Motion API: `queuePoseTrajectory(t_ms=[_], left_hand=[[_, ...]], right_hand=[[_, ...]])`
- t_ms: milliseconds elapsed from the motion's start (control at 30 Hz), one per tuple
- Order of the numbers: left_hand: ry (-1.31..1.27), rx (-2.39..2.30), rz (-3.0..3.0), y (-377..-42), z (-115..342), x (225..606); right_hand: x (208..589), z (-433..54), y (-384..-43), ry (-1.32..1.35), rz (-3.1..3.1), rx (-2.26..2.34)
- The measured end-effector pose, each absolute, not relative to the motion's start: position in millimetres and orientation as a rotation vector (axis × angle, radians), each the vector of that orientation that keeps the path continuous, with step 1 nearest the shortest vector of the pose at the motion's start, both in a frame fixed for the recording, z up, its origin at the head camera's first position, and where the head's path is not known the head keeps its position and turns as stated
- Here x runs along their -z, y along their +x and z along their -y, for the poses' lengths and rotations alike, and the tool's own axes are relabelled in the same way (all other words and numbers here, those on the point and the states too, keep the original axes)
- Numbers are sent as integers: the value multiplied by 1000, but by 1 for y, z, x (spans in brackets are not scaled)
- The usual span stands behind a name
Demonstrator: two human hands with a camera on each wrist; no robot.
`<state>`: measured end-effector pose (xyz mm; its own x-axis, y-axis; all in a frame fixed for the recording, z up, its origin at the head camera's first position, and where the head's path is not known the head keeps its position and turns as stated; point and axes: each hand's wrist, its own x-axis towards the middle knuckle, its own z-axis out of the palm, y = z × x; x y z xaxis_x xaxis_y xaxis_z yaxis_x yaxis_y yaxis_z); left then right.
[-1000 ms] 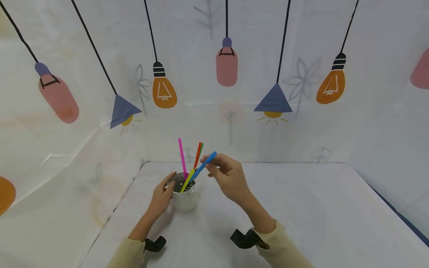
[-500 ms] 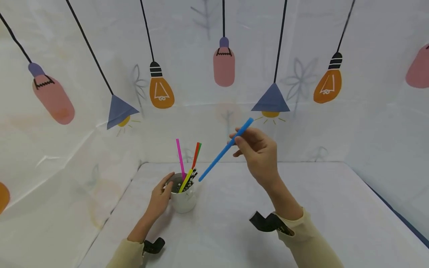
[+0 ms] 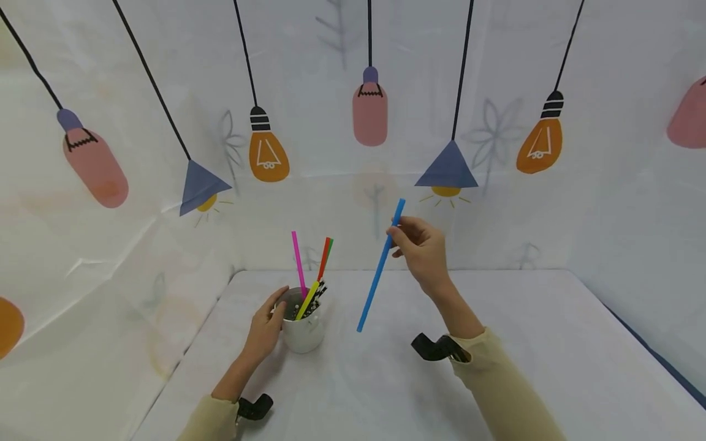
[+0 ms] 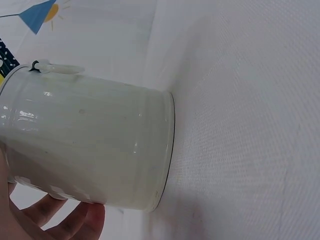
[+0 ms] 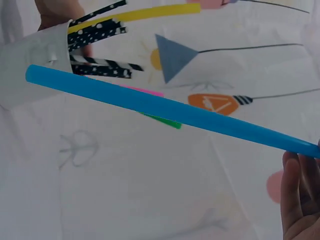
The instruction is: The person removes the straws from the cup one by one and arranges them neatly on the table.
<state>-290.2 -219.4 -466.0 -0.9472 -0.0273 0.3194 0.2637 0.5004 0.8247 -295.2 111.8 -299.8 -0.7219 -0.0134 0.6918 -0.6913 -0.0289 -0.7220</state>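
My left hand (image 3: 263, 327) grips the side of a white cup (image 3: 303, 335) standing on the table; in the left wrist view its fingers (image 4: 75, 220) curl around the cup's glossy wall (image 4: 95, 145). Between thumb and fingertips, my right hand (image 3: 427, 257) pinches a blue straw (image 3: 377, 278) near its top end. The straw hangs tilted in the air, right of the cup, its lower end free. Inside the cup lean a pink straw (image 3: 298, 260), a red straw (image 3: 324, 260), a green straw (image 5: 165, 121), a yellow straw (image 5: 150, 15) and several black-and-white patterned straws (image 5: 102, 37).
A white-covered table (image 3: 469, 380) spreads around the cup. Behind it hangs a white backdrop (image 3: 331, 202) printed with lamps and bulbs. Dark camera mounts (image 3: 436, 348) sit at both wrists, by the pale yellow sleeves (image 3: 502, 386).
The blue straw has come up out of the cup and moved right with my right hand, then swung steeper. My left hand has kept its grip on the cup.
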Motion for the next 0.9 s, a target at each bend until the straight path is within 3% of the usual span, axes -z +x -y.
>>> queuePoseTrajectory(t_ms=[533, 900], left_hand=[[-210, 1382, 2459, -290, 223, 465], [-231, 1384, 2497, -291, 219, 466]], right_hand=[[377, -91, -359, 473, 1910, -1902], [411, -86, -379, 295, 2023, -1949]])
